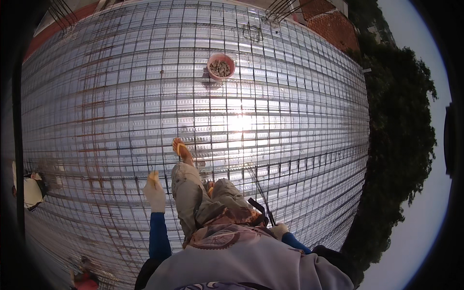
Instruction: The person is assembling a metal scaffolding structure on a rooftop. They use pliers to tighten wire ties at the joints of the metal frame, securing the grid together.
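My left hand, in a pale glove with yellowish fingertips, is held out over the rebar mesh beside my left leg. Its fingers are drawn together; whatever they pinch is too small to name. At my right hip, my right hand wears a similar glove and is closed at the lower end of some long, thin dark wires, which slant forward over the mesh. A black strap-like piece sits next to that hand. Farther ahead, a pink bucket holds grey, stone-like lumps.
Shiny ribbed metal decking lies beneath the mesh, with bright sun glare. My sandalled foot is on the bars. People are at the left and lower left. Upright bars rise at the far edge; trees stand beyond the right edge.
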`<state>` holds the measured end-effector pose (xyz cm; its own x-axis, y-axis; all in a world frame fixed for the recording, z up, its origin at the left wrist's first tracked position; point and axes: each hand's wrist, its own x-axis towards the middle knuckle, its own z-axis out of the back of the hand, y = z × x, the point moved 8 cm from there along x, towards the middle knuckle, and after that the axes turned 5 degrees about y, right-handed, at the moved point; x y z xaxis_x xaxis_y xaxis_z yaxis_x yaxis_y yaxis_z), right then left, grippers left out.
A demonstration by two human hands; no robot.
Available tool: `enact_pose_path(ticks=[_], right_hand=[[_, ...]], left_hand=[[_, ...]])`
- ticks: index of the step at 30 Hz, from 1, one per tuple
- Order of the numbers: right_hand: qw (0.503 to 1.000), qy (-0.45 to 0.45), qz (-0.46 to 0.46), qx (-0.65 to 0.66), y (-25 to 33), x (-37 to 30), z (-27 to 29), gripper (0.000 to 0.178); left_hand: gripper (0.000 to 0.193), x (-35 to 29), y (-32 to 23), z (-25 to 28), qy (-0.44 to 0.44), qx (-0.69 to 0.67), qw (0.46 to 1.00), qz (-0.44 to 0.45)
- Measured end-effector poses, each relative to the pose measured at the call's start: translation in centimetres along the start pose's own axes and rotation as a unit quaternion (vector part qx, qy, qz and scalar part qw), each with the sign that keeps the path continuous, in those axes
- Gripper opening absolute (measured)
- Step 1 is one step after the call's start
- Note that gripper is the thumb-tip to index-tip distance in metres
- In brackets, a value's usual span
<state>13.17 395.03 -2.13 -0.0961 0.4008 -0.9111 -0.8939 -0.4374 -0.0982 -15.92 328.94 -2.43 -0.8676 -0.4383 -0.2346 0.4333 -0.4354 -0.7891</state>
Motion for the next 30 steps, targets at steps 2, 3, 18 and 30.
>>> enact_pose_path(ticks=[2, 3, 18, 30], right_hand=[[0.998, -0.017, -0.017, -0.053, 4.1, -2.2, -0.9, 0.034], [0.996, -0.031, -0.033, -0.077, 4.7, -3.6, -1.1, 0.037], [0.999, -0.029, 0.009, 0.035, 21.5, 2.6, 3.0, 0.038], [0.953, -0.117, 0.158, 0.232, 45.9, 18.7, 40.9, 0.028]], left_hand=[[0.032, 7.2, -3.8, -0.6, 0.021, 0.022, 0.999, -0.036], [0.033, 10.0, -5.8, -1.3, 0.046, 0.037, 0.997, -0.040], [0.027, 30.4, -26.4, -11.8, 0.126, 0.088, 0.974, -0.166], [0.033, 29.9, -37.6, -25.3, 0.088, 0.116, 0.989, -0.020]])
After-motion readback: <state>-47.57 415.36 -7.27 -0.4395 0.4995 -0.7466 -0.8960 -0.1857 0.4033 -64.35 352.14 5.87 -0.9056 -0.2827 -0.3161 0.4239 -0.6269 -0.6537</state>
